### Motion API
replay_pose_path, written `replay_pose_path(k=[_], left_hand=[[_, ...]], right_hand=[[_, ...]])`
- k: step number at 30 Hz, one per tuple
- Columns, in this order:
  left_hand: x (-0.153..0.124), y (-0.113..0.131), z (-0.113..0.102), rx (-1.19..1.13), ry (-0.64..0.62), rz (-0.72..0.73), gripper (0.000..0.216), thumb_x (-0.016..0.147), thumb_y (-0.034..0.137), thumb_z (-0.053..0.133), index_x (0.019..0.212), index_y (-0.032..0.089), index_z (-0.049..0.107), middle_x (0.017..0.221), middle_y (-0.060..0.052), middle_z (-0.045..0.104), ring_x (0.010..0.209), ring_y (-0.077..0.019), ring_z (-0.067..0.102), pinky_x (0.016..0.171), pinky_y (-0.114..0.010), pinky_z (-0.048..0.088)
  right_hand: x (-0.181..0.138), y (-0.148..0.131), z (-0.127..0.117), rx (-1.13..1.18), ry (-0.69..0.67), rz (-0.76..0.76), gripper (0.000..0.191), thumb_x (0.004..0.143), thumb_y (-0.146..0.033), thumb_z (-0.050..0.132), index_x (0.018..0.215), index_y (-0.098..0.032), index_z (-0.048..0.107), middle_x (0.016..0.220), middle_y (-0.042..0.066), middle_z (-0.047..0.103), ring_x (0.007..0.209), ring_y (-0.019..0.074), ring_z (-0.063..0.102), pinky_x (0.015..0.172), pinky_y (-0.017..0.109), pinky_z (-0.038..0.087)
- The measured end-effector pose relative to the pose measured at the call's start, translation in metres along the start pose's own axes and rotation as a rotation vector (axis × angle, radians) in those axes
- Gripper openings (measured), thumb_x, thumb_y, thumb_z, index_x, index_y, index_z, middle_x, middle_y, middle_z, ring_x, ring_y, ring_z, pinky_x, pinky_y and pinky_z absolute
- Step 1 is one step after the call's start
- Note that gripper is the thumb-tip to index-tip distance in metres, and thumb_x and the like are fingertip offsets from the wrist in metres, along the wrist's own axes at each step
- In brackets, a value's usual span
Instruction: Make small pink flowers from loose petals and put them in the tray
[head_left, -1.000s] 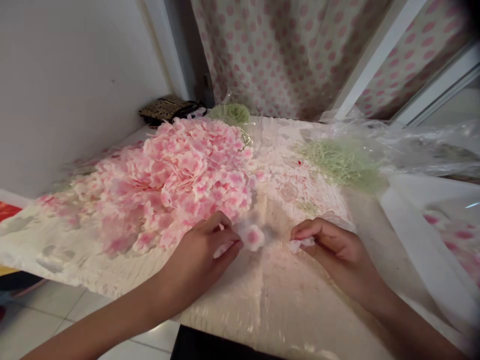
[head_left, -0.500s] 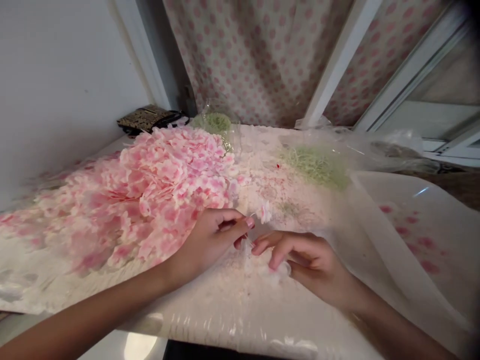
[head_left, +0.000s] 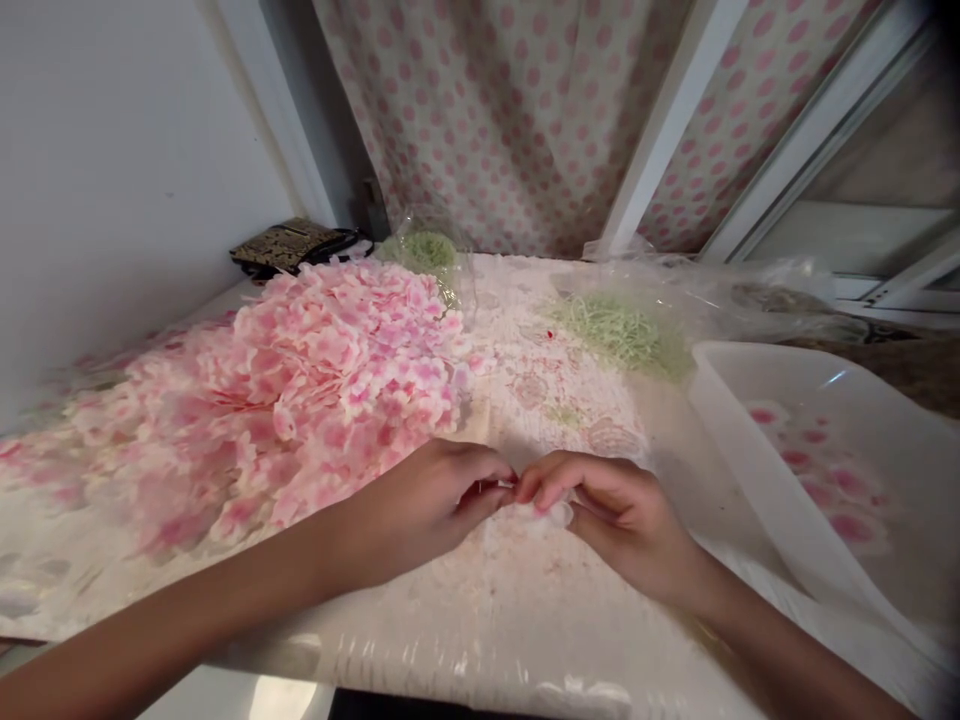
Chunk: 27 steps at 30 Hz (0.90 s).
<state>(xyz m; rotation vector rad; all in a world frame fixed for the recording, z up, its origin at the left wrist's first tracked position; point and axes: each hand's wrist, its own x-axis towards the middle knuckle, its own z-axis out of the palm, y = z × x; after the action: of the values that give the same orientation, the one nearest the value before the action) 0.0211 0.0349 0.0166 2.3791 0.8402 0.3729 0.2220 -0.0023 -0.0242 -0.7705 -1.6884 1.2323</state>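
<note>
On the far left is a plain white wall, and a small dark patterned bag (head_left: 289, 245) sits at the back by the wall. In front of it lies a big heap of pink and white cloth petals (head_left: 322, 390). It spreads over much of the table, which has a flowery cloth under clear plastic (head_left: 540, 620). Behind the heap is a clear bag with green stuff in it (head_left: 424, 250).

The left hand (head_left: 424, 505) is just to the right of the heap, close to the petals. Its fingers curl shut and pinch a thin pale stem (head_left: 491, 488), or what looks like one. It is hard to tell, as it is so thin and the fingers hide most of it. The stem lies flat, going from left to right, and points at the right hand. The left hand is nearer to it.

The right hand (head_left: 615, 520) comes in to meet the left, and the fingertips of both hands almost touch. Its fingers are closed on a small white flower piece (head_left: 559, 514), which pokes out below them. Farther right lies a pile of thin green strands (head_left: 619, 335), and past that a white plastic tub (head_left: 750, 430) with pink marks inside.
</note>
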Motion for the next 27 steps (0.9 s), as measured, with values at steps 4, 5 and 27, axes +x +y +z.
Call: replay_pose_path(k=[4, 5, 27], left_hand=[[0.010, -0.006, -0.005, -0.148, -0.076, -0.069, 0.019, 0.086, 0.025, 0.050, 0.079, 0.014, 0.064, 0.061, 0.002, 0.059, 0.054, -0.0068, 0.050, 0.051, -0.017, 0.034], [0.012, -0.007, -0.007, -0.209, -0.099, -0.100, 0.021, 0.086, 0.028, 0.050, 0.077, 0.014, 0.063, 0.059, 0.003, 0.057, 0.052, -0.0062, 0.049, 0.049, -0.016, 0.033], [0.002, -0.009, 0.018, -0.390, -0.019, -0.010, 0.020, 0.089, 0.023, 0.046, 0.082, 0.013, 0.062, 0.055, 0.005, 0.043, 0.047, -0.0045, 0.035, 0.044, -0.016, 0.028]], right_hand=[[0.001, -0.001, -0.004, -0.159, 0.008, -0.102, 0.023, 0.083, -0.004, 0.047, 0.089, -0.022, 0.060, 0.092, 0.003, 0.063, 0.087, 0.0151, 0.061, 0.077, 0.032, 0.048], [0.002, -0.002, -0.006, -0.180, 0.018, -0.119, 0.024, 0.083, -0.004, 0.047, 0.089, -0.023, 0.060, 0.092, 0.003, 0.063, 0.087, 0.0152, 0.060, 0.077, 0.032, 0.047], [0.009, 0.001, -0.008, 0.177, -0.032, 0.169, 0.006, 0.080, -0.016, 0.062, 0.076, -0.020, 0.065, 0.090, 0.002, 0.054, 0.084, 0.0117, 0.055, 0.075, 0.025, 0.045]])
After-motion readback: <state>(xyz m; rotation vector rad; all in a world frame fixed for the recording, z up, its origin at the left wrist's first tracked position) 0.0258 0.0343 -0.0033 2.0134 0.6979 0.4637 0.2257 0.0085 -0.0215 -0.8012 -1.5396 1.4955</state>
